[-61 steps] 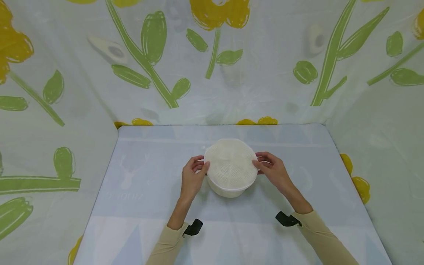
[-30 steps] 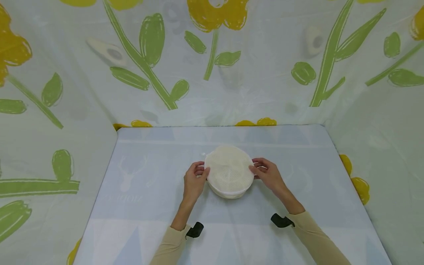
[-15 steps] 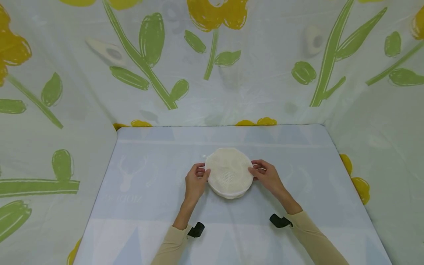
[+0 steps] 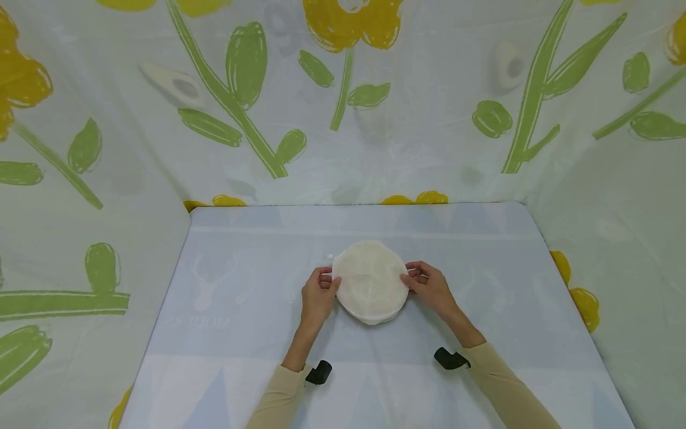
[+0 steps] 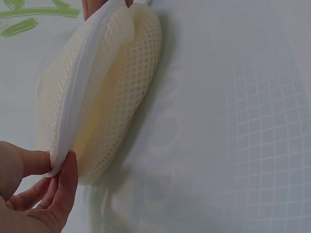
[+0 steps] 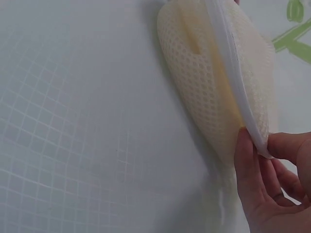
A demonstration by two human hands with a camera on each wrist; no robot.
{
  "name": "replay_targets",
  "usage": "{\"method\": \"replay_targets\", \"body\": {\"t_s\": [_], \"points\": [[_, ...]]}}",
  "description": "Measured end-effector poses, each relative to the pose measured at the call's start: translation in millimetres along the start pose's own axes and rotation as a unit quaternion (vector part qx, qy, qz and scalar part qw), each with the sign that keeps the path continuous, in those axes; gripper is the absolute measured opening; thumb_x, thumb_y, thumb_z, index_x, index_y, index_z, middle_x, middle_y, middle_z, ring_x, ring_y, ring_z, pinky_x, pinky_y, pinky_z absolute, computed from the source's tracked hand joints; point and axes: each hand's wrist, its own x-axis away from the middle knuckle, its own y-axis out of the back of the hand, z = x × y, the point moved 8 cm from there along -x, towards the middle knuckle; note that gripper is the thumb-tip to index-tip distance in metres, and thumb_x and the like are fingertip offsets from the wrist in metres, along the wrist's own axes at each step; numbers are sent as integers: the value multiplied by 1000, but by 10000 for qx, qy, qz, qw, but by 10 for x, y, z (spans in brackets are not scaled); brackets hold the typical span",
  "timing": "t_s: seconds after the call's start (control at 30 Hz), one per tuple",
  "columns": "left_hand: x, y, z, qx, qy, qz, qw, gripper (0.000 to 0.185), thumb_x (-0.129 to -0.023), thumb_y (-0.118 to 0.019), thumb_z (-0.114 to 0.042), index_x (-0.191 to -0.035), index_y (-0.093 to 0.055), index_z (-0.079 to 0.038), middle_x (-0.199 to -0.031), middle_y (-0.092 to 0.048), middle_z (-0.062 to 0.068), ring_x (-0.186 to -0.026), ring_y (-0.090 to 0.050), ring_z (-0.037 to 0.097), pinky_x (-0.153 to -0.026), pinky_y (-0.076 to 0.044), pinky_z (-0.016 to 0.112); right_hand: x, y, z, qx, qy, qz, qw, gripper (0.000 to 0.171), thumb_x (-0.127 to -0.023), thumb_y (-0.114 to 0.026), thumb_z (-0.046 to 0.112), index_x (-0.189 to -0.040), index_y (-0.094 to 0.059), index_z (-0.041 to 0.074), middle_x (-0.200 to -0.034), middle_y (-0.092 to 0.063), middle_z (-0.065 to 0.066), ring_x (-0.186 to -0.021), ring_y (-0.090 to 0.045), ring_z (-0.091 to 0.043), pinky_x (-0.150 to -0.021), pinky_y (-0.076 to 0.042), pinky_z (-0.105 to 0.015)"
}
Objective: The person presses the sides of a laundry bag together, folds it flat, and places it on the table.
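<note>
A round, cream mesh laundry bag (image 4: 370, 280) with a white band round its edge lies near the middle of the table, squashed low. My left hand (image 4: 318, 298) pinches the bag's left edge between thumb and fingers. On the opposite side, my right hand (image 4: 433, 291) pinches the right edge in the same way. In the left wrist view, the holed lower wall of the bag (image 5: 131, 73) bulges out below the white band, folded inward in part. The right wrist view has the lower wall (image 6: 194, 82) slumped and creased too. The bag's inside is hidden.
The table (image 4: 225, 381) wears a pale blue and white printed cover. Curtains (image 4: 429, 137) with yellow flowers and green leaves hang behind it and on both sides. A black wrist camera (image 4: 320, 372) sits on the left sleeve, another wrist camera (image 4: 450, 358) on the right.
The bag's top has sunk toward the table, so its side wall has nearly gone from the head view. Both hands have come slightly closer together and down, still pinching the edge.
</note>
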Motion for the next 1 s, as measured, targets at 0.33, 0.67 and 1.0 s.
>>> {"method": "replay_targets", "body": {"t_s": [0.33,0.67,1.0], "points": [[85,23,-192,-576,-1020,-425,9922,33,-86,-78,5,-117,-64,6,-98,-63,15,-86,-63,26,-75,-55,30,22,59,22,864,553,-638,9927,33,-92,-80,16,-119,-68,2,-100,-67,-13,-90,-65,-19,-73,-53,-17],[166,-104,-352,-1366,-2521,17,9580,32,-85,-72,17,-113,-70,2,-108,-62,14,-97,-60,28,-83,-55,36,113,-21,320,1589,2586,-721,9501,36,-84,-81,-5,-117,-67,-2,-106,-64,-14,-91,-65,-25,-78,-53,-16],[243,-183,-416,-1827,-3516,423,9172,29,-87,-70,16,-113,-74,3,-113,-69,15,-103,-63,31,-88,-56,39,196,-151,394,2357,3406,-205,9100,36,-86,-77,-8,-120,-69,2,-122,-66,-12,-104,-65,-26,-86,-56,-34]]}}
